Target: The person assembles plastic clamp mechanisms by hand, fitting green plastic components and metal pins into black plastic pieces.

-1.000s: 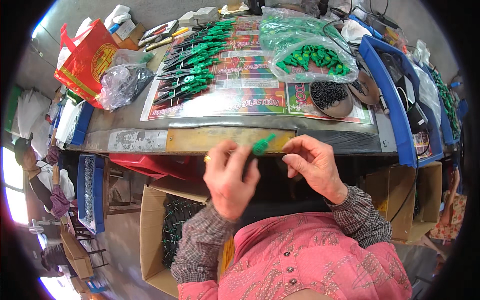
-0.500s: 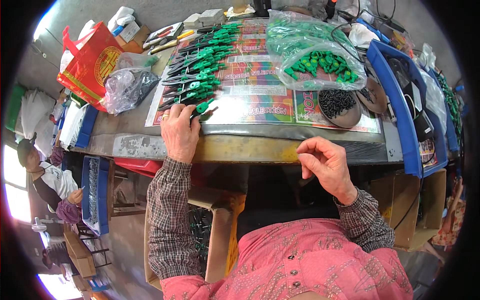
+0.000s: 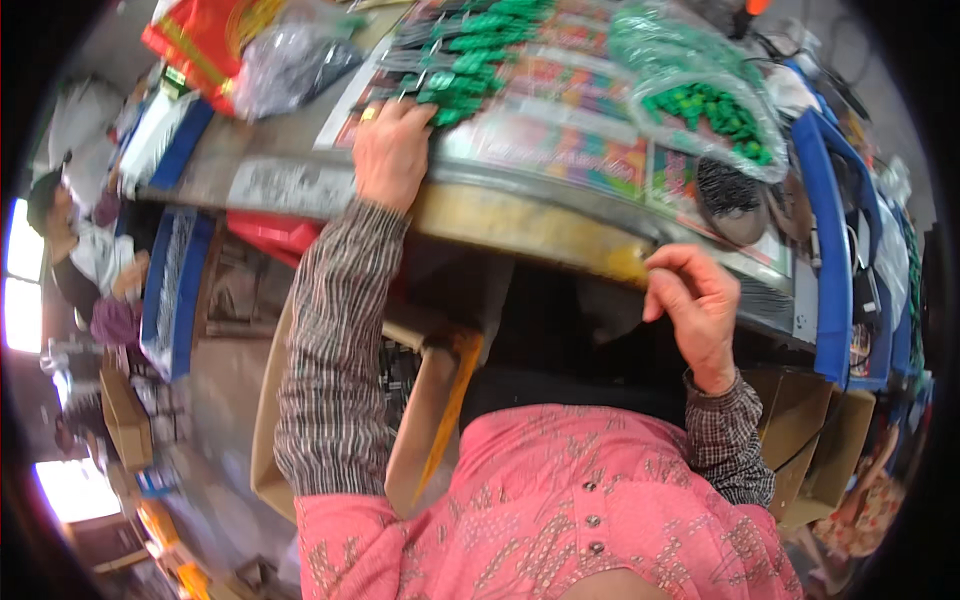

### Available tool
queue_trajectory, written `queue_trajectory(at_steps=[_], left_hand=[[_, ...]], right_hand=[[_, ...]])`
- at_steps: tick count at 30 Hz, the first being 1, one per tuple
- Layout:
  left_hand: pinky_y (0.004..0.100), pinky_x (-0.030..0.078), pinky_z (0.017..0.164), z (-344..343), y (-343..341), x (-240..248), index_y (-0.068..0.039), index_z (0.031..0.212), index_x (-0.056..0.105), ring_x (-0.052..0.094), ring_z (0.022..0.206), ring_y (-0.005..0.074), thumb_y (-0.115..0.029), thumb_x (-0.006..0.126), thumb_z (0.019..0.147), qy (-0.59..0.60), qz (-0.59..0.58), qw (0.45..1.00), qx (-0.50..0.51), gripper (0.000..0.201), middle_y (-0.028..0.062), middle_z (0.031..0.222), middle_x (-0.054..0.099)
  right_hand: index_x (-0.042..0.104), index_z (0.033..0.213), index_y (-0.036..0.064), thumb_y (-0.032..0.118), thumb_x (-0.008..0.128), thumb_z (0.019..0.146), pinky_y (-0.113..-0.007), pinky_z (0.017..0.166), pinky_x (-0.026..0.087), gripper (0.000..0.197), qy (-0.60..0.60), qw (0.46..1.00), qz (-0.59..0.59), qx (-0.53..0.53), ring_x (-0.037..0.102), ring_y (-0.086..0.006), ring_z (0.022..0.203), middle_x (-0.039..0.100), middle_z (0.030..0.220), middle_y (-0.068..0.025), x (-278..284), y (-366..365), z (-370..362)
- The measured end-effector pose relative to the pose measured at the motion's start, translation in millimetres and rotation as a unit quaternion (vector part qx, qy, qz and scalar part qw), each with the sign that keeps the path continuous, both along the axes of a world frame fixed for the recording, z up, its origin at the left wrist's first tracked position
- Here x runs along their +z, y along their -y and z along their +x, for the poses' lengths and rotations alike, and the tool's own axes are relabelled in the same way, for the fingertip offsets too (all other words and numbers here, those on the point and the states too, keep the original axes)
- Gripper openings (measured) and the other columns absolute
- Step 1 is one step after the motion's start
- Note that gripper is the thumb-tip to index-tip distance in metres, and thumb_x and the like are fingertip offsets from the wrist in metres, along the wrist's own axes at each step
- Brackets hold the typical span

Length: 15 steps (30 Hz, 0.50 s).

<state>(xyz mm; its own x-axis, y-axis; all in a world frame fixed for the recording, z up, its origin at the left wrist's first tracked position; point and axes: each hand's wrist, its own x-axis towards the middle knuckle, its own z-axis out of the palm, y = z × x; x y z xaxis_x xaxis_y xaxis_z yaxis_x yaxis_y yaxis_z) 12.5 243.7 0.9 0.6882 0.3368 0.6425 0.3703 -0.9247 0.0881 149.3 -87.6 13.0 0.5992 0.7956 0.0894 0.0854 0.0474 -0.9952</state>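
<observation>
A long row of green-and-black tools [image 3: 478, 62] lies on the table, blurred. At its near end my left hand [image 3: 392, 150] is closed on one of them; its fingertips are hidden. A ring shows on one finger. My right hand [image 3: 697, 310] hovers by the table's front edge, its fingers curled in and thumb bent toward them. Whatever it may hold is too small or hidden to make out. Beyond it sit a clear bag of green parts [image 3: 705, 115] and a dish of small black pins [image 3: 733, 200].
Printed sheets [image 3: 570, 140] cover the tabletop. A blue crate [image 3: 835, 270] stands at the right, a red bag [image 3: 205, 45] and a clear plastic bag [image 3: 290, 65] at the far left. Below the table are cardboard boxes [image 3: 270, 420]. Another person [image 3: 90, 240] sits at the left.
The view has swung so that the table sits higher and tilts down to the right. My left hand stays at the row's near end; my right hand stays curled near the edge.
</observation>
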Motion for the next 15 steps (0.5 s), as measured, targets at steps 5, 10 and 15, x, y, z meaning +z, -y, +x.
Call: queue_trajectory(at_steps=[5,10,15], left_hand=[[0.039,0.049,0.075,-16.9,10.9,9.7,-0.007,0.096,0.07,0.062,0.085,0.0309,-0.008,0.066,0.078,0.075,0.032,0.996,-0.042,0.018,0.0103,0.092,0.067],[0.0324,0.051,0.075,-95.3,55.5,5.2,-0.004,0.095,0.07,0.065,0.082,0.0261,-0.005,0.066,0.081,0.066,-0.048,0.997,-0.007,0.015,0.0112,0.093,0.066],[0.0336,0.05,0.065,-192.4,88.6,-37.1,-0.004,0.09,0.068,0.063,0.074,0.0269,-0.005,0.067,0.079,0.026,-0.18,0.978,0.107,0.011,0.0105,0.082,0.063]], right_hand=[[0.06,0.102,-0.0029,0.001,0.056,0.091,-0.019,0.056,0.042,0.012,0.037,0.999,0.022,-0.009,0.054,-0.0071,0.06,0.057,0.075,-0.0012,-10.3,-0.7,2.4],[0.06,0.102,-0.004,0.005,0.057,0.092,-0.019,0.054,0.039,0.014,0.071,0.997,0.023,-0.016,0.052,-0.0077,0.058,0.055,0.073,-0.0014,-13.8,-2.0,1.1],[0.061,0.102,-0.0042,0.008,0.06,0.092,-0.019,0.054,0.039,0.016,0.067,0.997,0.021,-0.028,0.05,-0.0073,0.056,0.055,0.073,-0.0014,-21.3,-2.1,2.6]])
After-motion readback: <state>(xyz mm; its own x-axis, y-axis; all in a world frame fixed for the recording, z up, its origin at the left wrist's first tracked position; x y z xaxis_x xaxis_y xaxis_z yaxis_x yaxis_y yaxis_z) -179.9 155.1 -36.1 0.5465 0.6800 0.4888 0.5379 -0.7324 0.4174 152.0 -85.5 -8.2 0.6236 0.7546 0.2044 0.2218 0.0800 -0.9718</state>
